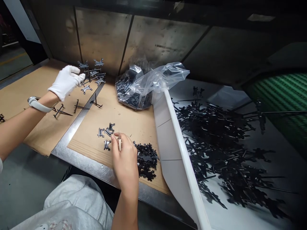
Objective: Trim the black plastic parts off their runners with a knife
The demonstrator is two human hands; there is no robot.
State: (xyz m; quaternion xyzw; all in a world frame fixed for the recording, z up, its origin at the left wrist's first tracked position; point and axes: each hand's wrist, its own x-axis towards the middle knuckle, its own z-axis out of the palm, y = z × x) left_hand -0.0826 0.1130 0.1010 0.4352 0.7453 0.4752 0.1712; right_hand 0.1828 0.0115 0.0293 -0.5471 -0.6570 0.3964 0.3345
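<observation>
My left hand, in a white glove, reaches over the far left of the table with fingers partly bent and apart. Its fingertips are beside a cluster of black plastic parts on thin sprues; whether they touch one is unclear. My bare right hand is closed around a small knife with a pale handle and a thin pointed blade facing up. Just left of it lie several loose black H-shaped pieces. A dense heap of black pieces is to its right, partly hidden by the hand.
Bare sprues lie on the cardboard covering the metal table. A clear plastic bag of black parts stands at the back. On the right, a white bin with a raised wall holds many black parts on sprues.
</observation>
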